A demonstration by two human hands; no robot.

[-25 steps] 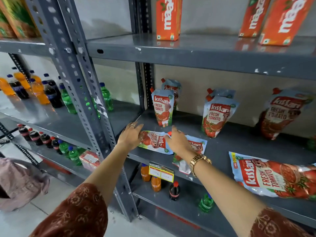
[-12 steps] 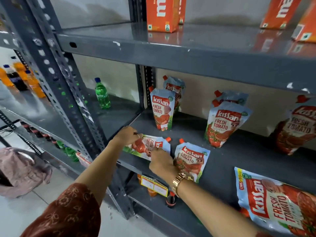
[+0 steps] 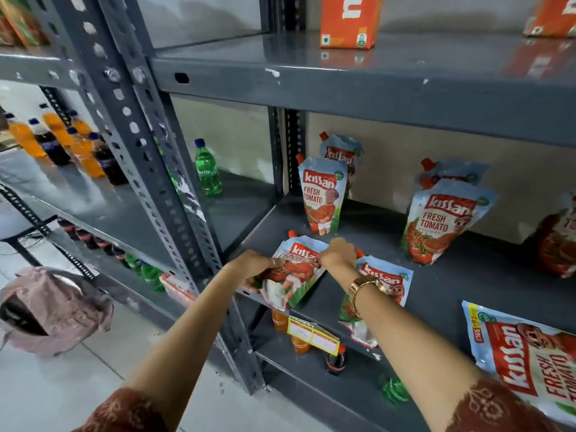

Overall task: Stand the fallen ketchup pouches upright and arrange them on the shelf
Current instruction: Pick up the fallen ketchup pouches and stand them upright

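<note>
A small Kissan ketchup pouch (image 3: 296, 269) is tilted up off the grey shelf (image 3: 452, 275) at its front left corner. My left hand (image 3: 255, 265) grips its left edge and my right hand (image 3: 338, 254) pinches its top right. Just right of it a second small pouch (image 3: 385, 282) lies flat, partly under my right wrist. A large pouch (image 3: 530, 357) lies flat at the front right. Further back, two small pouches (image 3: 322, 198) stand upright at the left, and two more (image 3: 442, 219) stand mid-shelf. Another pouch (image 3: 558, 241) shows blurred at the right edge.
A perforated steel post (image 3: 162, 169) rises just left of my hands. The upper shelf holds orange juice cartons (image 3: 350, 20). A green soda bottle (image 3: 207, 171) stands in the left bay, with several bottles (image 3: 62, 141) further left. A yellow price tag (image 3: 311, 335) hangs below. A pink bag (image 3: 50, 310) lies on the floor.
Both hands have taken hold of the left fallen pouch, turned it and lifted its top off the shelf. The view has dropped closer to the shelf.
</note>
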